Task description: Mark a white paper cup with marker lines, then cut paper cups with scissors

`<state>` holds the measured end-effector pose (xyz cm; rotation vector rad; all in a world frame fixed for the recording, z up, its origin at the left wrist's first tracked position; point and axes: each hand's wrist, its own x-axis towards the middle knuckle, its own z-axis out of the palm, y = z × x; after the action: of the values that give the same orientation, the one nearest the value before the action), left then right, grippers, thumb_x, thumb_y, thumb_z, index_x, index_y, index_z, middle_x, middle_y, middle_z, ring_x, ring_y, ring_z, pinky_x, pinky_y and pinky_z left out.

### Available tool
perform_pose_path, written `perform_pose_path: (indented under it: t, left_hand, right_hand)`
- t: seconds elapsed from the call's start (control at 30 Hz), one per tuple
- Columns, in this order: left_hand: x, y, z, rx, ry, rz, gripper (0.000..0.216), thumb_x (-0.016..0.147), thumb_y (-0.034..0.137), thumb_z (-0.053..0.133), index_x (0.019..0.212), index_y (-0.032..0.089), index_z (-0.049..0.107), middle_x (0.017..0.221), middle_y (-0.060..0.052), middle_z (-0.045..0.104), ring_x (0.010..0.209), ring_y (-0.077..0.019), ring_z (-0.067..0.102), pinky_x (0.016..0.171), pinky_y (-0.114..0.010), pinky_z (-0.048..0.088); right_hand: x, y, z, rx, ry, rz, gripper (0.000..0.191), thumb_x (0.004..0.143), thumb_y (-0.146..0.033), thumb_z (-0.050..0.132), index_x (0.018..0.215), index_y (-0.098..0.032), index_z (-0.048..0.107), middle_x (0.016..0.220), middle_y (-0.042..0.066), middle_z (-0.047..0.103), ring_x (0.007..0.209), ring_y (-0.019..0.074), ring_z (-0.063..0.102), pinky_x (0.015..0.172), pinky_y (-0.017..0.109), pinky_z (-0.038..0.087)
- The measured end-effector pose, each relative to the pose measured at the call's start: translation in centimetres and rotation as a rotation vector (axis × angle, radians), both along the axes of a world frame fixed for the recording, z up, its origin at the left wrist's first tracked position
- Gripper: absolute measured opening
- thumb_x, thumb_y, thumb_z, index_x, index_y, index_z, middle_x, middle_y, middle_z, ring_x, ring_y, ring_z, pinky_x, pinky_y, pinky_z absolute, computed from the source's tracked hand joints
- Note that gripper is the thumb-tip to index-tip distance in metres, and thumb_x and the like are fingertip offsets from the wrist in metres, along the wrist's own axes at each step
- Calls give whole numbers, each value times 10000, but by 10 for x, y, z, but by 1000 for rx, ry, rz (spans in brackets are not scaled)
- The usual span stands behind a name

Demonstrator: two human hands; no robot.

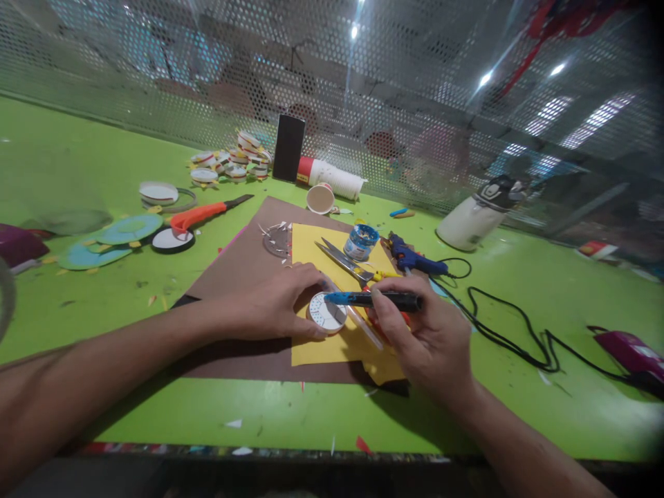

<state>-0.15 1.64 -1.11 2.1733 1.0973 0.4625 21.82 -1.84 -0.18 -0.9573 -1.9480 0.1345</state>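
On the yellow sheet (pixel 311 242) atop the counter (pixel 519 290), a white disc (pixel 326 312) sits gripped at its edge by the curled fingers of the left hand (pixel 274 304). The right hand (pixel 430 342), just beside it, pinches a marker (pixel 376 299) held crosswise (tip leftward, over the disc).

The green tabletop (pixel 519 290) carries a brown sheet (pixel 233 263) at mid-front. An orange knife (pixel 202 214) and blue discs (pixel 124 232) lie toward the left edge. Cups (pixel 332 178) lie near the back edge, with a white bottle (pixel 467 225) and black cord (pixel 529 358) toward the right.
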Motion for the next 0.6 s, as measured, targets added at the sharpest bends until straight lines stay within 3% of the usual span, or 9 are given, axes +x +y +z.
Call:
perform_pose_path:
  t: [0.6]
  left_hand:
    - [0,0,-1,21,-14,-3,440,783,459,713,1128,207,608,1089,-58,636,1014,-249,570,867,-367,450]
  right_hand:
    - [-2,0,7,-2,-129,123,49,912,-173,569,933,-213,589,823,9,685,741,142,656,678,252,538]
